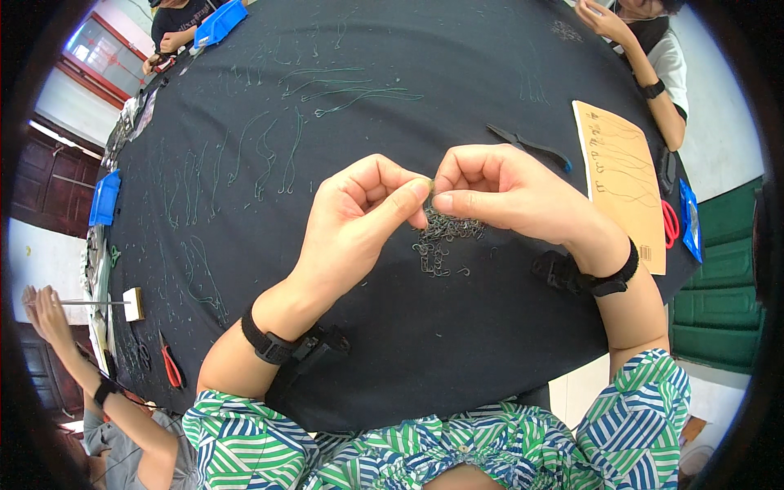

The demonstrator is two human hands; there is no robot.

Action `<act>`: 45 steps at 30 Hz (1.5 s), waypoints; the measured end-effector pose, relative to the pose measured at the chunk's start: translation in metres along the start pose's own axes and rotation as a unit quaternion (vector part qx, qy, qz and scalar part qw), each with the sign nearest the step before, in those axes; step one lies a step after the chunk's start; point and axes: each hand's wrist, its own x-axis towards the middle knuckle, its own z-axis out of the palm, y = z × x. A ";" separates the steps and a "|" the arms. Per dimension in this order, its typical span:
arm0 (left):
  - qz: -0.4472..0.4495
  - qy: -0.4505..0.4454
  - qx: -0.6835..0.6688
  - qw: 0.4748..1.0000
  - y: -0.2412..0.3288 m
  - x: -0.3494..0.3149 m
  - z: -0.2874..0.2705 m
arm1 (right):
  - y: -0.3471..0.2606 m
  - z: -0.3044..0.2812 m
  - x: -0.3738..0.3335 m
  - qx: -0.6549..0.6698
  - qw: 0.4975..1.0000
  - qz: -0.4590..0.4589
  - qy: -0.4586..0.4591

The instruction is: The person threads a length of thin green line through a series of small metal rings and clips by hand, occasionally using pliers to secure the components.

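Note:
My left hand [359, 220] and my right hand [498, 189] meet fingertip to fingertip over a black cloth-covered round table [343, 114]. Between thumbs and forefingers they pinch something very small, probably a small metal hook; it is too tiny to make out. Right below the fingertips lies a little heap of small dark metal hooks [441, 241], with a few loose ones spread toward me. Both wrists wear black straps.
Thin green threads [269, 155] lie in rows across the far and left parts of the cloth. Black pliers [531, 147] and a tan card [621, 180] with hooks lie to the right, red scissors [670, 222] beyond. Blue bins [104, 198] sit at the left rim. Other people work around the table.

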 end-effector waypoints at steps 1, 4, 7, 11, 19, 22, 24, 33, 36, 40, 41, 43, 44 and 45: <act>-0.001 0.004 0.002 1.000 0.000 0.000 0.000 | 0.000 -0.001 0.000 0.000 1.000 -0.013 0.007; -0.007 0.005 0.016 1.000 0.003 -0.001 0.000 | 0.006 -0.003 0.001 -0.014 0.999 -0.045 0.026; -0.011 0.001 0.015 1.000 0.003 -0.001 0.000 | 0.006 -0.001 0.001 -0.024 0.996 -0.074 0.044; -0.010 0.006 0.019 1.000 0.000 -0.001 -0.001 | 0.004 -0.001 0.002 -0.039 0.994 -0.090 0.055; 0.011 0.007 0.038 0.999 -0.003 0.001 0.001 | 0.005 -0.003 0.000 -0.084 0.990 -0.092 0.067; 0.015 0.010 0.067 0.998 -0.005 0.001 -0.001 | 0.010 -0.003 0.002 -0.074 0.992 -0.082 0.064; 0.021 0.012 0.062 0.998 -0.005 0.000 0.001 | 0.011 -0.004 0.003 -0.060 0.993 -0.079 0.058; 0.021 0.015 0.080 0.996 -0.006 0.001 -0.001 | -0.009 -0.007 -0.004 -0.033 0.997 0.001 0.068; 0.020 0.015 0.078 0.997 -0.004 0.001 0.000 | -0.004 -0.008 -0.004 -0.029 0.990 -0.063 0.122; 0.009 0.020 0.063 0.998 -0.003 0.001 0.000 | -0.003 -0.006 -0.003 -0.044 0.993 -0.076 0.079; 0.009 0.020 0.063 0.998 -0.003 0.001 0.000 | -0.003 -0.006 -0.003 -0.042 0.995 -0.063 0.059; 0.017 0.018 0.053 0.998 -0.004 0.000 0.000 | -0.001 -0.008 -0.003 -0.011 0.999 -0.031 0.026; 0.017 0.018 0.053 0.998 -0.003 0.000 0.001 | 0.001 -0.009 -0.002 0.019 1.000 -0.012 0.011; 0.018 0.016 0.060 0.998 -0.003 0.000 0.001 | 0.003 -0.010 -0.001 0.048 0.999 0.006 -0.003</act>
